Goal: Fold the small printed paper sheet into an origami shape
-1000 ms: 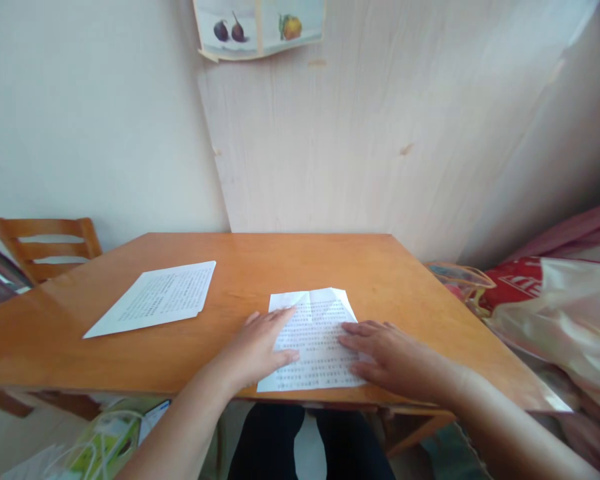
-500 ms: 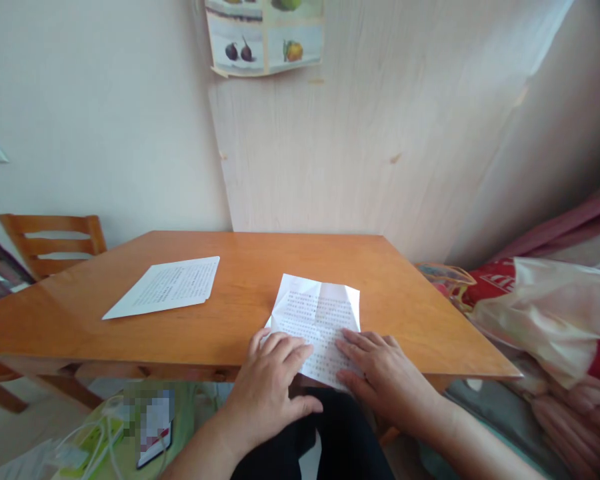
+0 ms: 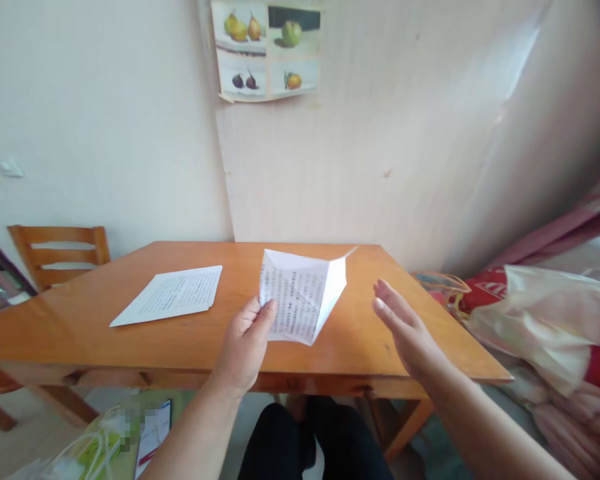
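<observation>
A creased white sheet with printed text (image 3: pixel 295 293) is held up over the near part of the wooden table, partly folded, with a pale flap standing out at its right. My left hand (image 3: pixel 247 340) pinches its left edge between thumb and fingers. To the right of the sheet, and apart from it, my right hand (image 3: pixel 405 327) is in the air, fingers stretched out and holding nothing. Several printed sheets (image 3: pixel 173 293) lie stacked on the table's left part.
The wooden table (image 3: pixel 240 360) reaches to the wall. A wooden chair (image 3: pixel 63 257) stands at the far left. Plastic and red bags (image 3: pixel 535 327) are piled on the right. Below the table's left edge are cables and a phone-like device (image 3: pixel 153 430). Fruit pictures (image 3: pixel 267 50) hang on the wall.
The creased sheet has been lifted off the table and turned, now gripped by my left hand. My right hand has let go of the paper and moved up and to the right. The view has shifted slightly.
</observation>
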`<state>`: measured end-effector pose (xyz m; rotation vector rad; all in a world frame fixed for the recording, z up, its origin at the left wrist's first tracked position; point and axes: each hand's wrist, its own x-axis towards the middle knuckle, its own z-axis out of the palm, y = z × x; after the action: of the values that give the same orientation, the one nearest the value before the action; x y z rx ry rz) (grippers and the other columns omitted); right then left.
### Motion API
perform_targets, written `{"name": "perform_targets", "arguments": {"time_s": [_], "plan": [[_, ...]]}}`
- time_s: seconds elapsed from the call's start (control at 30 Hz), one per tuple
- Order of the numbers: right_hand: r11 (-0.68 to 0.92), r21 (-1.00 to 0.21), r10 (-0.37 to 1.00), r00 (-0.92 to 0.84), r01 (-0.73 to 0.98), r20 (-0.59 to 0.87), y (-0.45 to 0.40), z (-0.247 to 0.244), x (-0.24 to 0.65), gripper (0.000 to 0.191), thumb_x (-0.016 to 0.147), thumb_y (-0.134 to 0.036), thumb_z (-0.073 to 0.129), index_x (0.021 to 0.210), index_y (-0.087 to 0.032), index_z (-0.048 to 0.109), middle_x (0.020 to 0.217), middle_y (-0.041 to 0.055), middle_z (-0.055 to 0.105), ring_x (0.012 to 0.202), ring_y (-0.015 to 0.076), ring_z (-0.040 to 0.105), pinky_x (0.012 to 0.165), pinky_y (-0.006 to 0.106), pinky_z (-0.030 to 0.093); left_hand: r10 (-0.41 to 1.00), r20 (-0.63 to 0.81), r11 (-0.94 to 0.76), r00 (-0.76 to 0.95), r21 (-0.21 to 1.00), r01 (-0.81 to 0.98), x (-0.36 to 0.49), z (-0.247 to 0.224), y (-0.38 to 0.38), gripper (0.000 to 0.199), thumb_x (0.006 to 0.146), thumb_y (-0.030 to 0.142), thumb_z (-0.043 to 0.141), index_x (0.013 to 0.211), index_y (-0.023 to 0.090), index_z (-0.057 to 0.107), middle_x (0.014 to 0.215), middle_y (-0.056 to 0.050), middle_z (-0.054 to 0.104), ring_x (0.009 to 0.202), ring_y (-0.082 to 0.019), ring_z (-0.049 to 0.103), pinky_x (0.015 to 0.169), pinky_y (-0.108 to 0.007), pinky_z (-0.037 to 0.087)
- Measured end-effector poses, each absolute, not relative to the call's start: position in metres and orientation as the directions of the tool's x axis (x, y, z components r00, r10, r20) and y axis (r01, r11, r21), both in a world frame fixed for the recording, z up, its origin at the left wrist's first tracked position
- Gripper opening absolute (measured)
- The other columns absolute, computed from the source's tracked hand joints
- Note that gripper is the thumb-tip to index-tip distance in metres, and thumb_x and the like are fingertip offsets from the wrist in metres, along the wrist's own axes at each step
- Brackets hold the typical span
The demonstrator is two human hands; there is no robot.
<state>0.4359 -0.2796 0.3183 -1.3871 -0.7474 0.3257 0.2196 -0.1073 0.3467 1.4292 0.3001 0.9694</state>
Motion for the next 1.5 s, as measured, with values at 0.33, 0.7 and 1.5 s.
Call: {"name": "perform_targets", "arguments": {"time_s": [0.33,0.7,1.5], "plan": [[0.168,-0.924,0.921,0.39,-0.345,0.022,-0.245,0.338,0.422,0.035,0.081,-0.046,0.076,0.098,-0.016,0.07,0.102,0.0111,0.074,0.087,0.0215,0.068,0.082,0.034,0.052,0.723,0.197,0.238,0.663,0.829,-0.507,0.225,0.361,-0.104,0.035,0.081,0.029,0.077,0.112,0.014,0.072,0.113,-0.011,0.075,0.111,-0.027,0.066,0.098,-0.039,0.049],[0.09,-0.975,0.685,0.697,0.205,0.21,-0.249,0.327,0.432,0.047,0.08,-0.046,0.07,0.118,-0.019,0.064,0.118,0.0124,0.068,0.1,0.0255,0.065,0.083,0.039,0.052,0.705,0.324,-0.09,0.631,0.924,-0.372,0.215,0.372,-0.091,0.043,0.087,0.044,0.069,0.118,0.014,0.067,0.1,-0.01,0.076,0.088,-0.024,0.07,0.083,-0.037,0.051],[0.034,-0.893,0.88,0.41,0.449,0.24,-0.28,0.287,0.433,0.024,0.088,-0.046,0.064,0.094,-0.023,0.067,0.089,0.0037,0.07,0.081,0.0211,0.064,0.071,0.031,0.051,0.534,0.34,-0.697,0.774,0.695,0.175,0.188,0.308,-0.074,0.035,0.088,0.037,0.065,0.121,0.027,0.064,0.125,-0.009,0.068,0.117,-0.028,0.062,0.105,-0.047,0.045]]}}
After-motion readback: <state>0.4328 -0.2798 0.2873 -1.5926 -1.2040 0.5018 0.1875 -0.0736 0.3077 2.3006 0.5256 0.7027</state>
